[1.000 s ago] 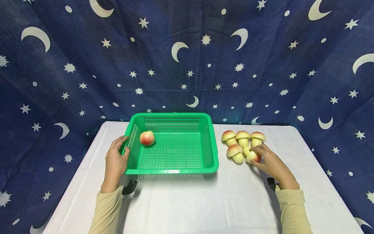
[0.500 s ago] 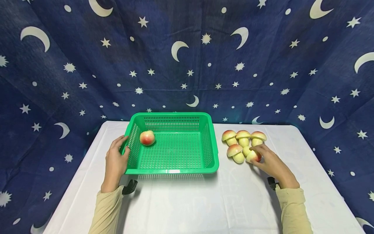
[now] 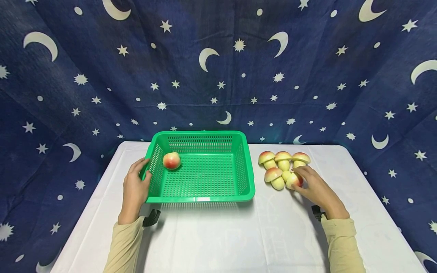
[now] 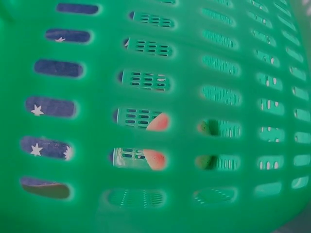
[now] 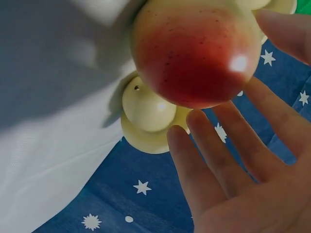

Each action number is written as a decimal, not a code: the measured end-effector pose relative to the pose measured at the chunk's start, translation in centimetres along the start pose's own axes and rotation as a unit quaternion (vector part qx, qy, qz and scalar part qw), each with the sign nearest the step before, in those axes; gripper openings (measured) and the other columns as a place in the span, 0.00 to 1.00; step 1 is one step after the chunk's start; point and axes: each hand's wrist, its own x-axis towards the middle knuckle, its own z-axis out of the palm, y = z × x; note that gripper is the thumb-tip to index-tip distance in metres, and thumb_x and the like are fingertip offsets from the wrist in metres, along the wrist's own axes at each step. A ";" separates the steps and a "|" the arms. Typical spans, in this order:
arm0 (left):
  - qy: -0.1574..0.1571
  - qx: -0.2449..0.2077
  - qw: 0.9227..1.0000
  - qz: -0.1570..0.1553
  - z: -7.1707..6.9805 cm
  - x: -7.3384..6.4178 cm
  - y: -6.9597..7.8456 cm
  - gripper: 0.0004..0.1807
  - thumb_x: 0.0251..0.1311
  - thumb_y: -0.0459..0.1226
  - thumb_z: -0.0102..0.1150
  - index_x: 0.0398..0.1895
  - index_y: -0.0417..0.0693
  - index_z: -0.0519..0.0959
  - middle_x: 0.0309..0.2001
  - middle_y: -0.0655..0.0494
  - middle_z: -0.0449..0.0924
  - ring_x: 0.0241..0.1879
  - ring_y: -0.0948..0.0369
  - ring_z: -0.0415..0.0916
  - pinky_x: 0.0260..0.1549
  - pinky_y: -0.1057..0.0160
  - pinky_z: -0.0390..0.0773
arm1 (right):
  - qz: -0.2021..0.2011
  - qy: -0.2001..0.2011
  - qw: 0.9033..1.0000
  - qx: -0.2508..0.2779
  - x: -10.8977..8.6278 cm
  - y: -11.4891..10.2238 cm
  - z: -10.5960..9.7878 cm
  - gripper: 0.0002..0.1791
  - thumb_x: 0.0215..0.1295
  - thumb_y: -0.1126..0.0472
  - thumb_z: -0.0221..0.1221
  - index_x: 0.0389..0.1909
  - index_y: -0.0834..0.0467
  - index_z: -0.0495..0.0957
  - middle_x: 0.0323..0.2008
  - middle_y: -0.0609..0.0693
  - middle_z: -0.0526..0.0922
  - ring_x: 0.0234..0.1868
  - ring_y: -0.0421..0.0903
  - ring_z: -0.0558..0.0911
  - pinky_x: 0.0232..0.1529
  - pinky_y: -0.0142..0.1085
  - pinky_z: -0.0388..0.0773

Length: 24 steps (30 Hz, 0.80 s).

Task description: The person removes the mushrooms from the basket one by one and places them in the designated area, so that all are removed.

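Observation:
My right hand (image 3: 315, 189) is at a red-and-yellow toy mushroom (image 3: 293, 181), its thumb and fingers on either side of the cap. The right wrist view shows fairly straight, spread fingers (image 5: 228, 150) at the edge of the red cap (image 5: 194, 53). Several similar toy mushrooms (image 3: 273, 175) lie close around it in two rows. At the left side of a green plastic basket (image 3: 201, 199), my left hand (image 3: 134, 189) rests its fingertips and thumb at the rim. Inside the basket lies one round red-and-cream piece (image 3: 172, 161), partly visible through the slots in the left wrist view.
A white cloth (image 3: 225, 239) covers the table under basket and mushrooms. Right behind the table's back edge hangs a dark blue curtain (image 3: 184, 64) with moons and stars. The basket's slotted wall (image 4: 102, 92) fills the left wrist view.
The toy mushroom at my right hand has shifted slightly left, with a little more space between it and the palm. My left hand, the basket and the round piece stay in place.

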 end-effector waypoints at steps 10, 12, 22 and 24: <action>-0.001 -0.005 1.000 -0.002 -0.1 0.0 0.1 0.24 0.66 0.28 0.52 0.65 0.41 0.74 0.69 0.43 0.68 0.68 0.41 0.65 0.63 0.37 0.64 | 0.012 0.001 1.000 0.007 0.2 -1.0 -0.3 0.29 0.58 0.64 0.69 0.59 0.68 0.73 0.56 0.66 0.73 0.59 0.65 0.72 0.58 0.60 0.68; -0.001 -0.005 1.000 -0.002 -0.1 0.0 0.1 0.24 0.66 0.28 0.52 0.65 0.41 0.74 0.69 0.43 0.68 0.68 0.41 0.65 0.63 0.37 0.64 | 0.009 0.002 1.000 0.009 0.3 -1.3 -0.3 0.29 0.57 0.64 0.69 0.59 0.68 0.73 0.56 0.65 0.73 0.59 0.64 0.72 0.59 0.60 0.68; 0.000 -0.005 1.000 0.000 -0.1 0.0 -0.1 0.24 0.65 0.28 0.52 0.65 0.41 0.75 0.69 0.43 0.69 0.68 0.41 0.65 0.63 0.38 0.64 | -0.002 0.011 1.000 0.003 1.2 -2.7 -0.3 0.26 0.59 0.65 0.67 0.59 0.66 0.74 0.56 0.62 0.73 0.58 0.62 0.74 0.56 0.57 0.71; -0.001 -0.005 1.000 0.000 0.0 0.0 -0.1 0.24 0.65 0.28 0.52 0.65 0.41 0.75 0.69 0.43 0.68 0.68 0.41 0.65 0.63 0.38 0.64 | -0.004 0.011 1.000 0.005 1.4 -3.0 -0.2 0.26 0.59 0.65 0.66 0.59 0.65 0.74 0.57 0.62 0.73 0.58 0.63 0.74 0.55 0.57 0.72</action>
